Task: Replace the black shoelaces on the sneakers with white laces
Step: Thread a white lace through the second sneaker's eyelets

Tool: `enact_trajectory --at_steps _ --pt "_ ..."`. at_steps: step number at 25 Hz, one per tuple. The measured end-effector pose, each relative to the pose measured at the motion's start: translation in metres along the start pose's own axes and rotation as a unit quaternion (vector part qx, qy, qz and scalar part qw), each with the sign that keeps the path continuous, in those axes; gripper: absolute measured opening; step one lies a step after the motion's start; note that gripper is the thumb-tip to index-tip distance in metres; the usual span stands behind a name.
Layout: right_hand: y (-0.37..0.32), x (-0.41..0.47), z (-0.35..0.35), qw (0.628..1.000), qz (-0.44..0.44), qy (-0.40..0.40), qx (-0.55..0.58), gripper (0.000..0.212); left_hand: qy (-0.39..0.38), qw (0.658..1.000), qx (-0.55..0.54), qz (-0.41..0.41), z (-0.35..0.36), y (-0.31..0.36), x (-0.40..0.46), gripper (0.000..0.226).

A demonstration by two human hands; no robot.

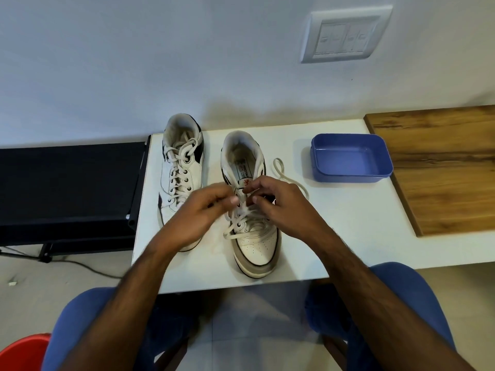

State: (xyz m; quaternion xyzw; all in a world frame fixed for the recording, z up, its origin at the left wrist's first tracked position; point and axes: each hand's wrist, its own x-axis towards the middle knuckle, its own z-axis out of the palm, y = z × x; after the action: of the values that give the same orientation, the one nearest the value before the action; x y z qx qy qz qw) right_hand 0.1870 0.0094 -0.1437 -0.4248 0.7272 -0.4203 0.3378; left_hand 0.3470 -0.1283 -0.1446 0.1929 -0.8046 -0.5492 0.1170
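White lace (242,219) crosses the right sneaker (253,210) lying heel-away under my hands, my left hand (199,212) and right hand (278,203) both pinching it mid-tongue.

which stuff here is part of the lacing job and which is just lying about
In the job: right sneaker, white lace, left hand, right hand, left sneaker already laced white.

Lying about: blue tub, wooden board, wall switch plate, red object.
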Motion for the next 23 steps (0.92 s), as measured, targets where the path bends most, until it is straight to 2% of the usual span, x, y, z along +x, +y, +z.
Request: enact_trajectory --at_steps 1,3,5,6,8,10,11,13,17,19,20,21,22,23 --pt "0.001 0.0 0.0 1.0 -0.001 0.0 -0.002 0.023 0.039 0.99 -0.133 0.022 -0.005 0.005 -0.001 0.027" --pt "0.002 0.001 -0.001 1.0 0.0 0.0 0.0 0.022 0.105 0.933 -0.334 0.081 -0.016 0.016 -0.005 0.028" --pt "0.003 0.001 -0.002 1.0 0.0 -0.001 0.001 0.022 0.14 0.881 -0.439 0.106 -0.025 0.02 -0.005 0.029" --pt "0.003 0.001 -0.002 1.0 -0.001 -0.003 0.001 0.022 0.153 0.881 -0.438 0.098 -0.027 0.02 -0.005 0.029" --pt "0.003 0.0 -0.003 1.0 -0.005 -0.007 0.002 0.023 0.173 0.928 -0.329 0.032 -0.025 0.019 -0.003 0.029" --pt "0.002 0.0 -0.003 1.0 -0.018 -0.01 0.0 0.023 0.133 0.984 -0.108 -0.04 -0.017 0.012 -0.001 0.026" --pt "0.002 -0.001 -0.004 0.999 -0.033 -0.011 -0.013 0.023 0.087 0.994 0.015 -0.057 -0.012 0.006 -0.002 0.021" --pt "0.001 -0.001 -0.005 0.995 -0.08 -0.005 -0.063 0.023 0.002 0.979 0.196 -0.048 -0.002 -0.006 -0.004 0.016" --pt "0.007 0.003 -0.008 0.974 -0.156 0.057 -0.156 0.016 -0.016 0.944 0.329 0.011 0.002 -0.008 -0.003 0.017" --pt "0.012 0.007 -0.007 0.964 -0.147 0.071 -0.212 0.017 -0.023 0.94 0.34 0.02 0.003 -0.011 0.0 0.016" --pt "0.014 0.007 -0.007 0.962 -0.138 0.067 -0.227 0.017 -0.028 0.951 0.306 0.02 0.003 -0.01 0.001 0.015" --pt "0.015 0.007 -0.006 0.963 -0.13 0.061 -0.229 0.017 -0.016 0.973 0.231 0.014 0.003 -0.007 0.001 0.018" --pt "0.015 0.007 -0.006 0.966 -0.122 0.054 -0.222 0.016 0.025 0.995 0.101 -0.004 0.002 0.0 0.001 0.021" --pt "0.014 0.007 -0.007 0.969 -0.118 0.047 -0.211 0.016 0.088 0.994 -0.062 -0.021 -0.003 0.009 0.001 0.024"
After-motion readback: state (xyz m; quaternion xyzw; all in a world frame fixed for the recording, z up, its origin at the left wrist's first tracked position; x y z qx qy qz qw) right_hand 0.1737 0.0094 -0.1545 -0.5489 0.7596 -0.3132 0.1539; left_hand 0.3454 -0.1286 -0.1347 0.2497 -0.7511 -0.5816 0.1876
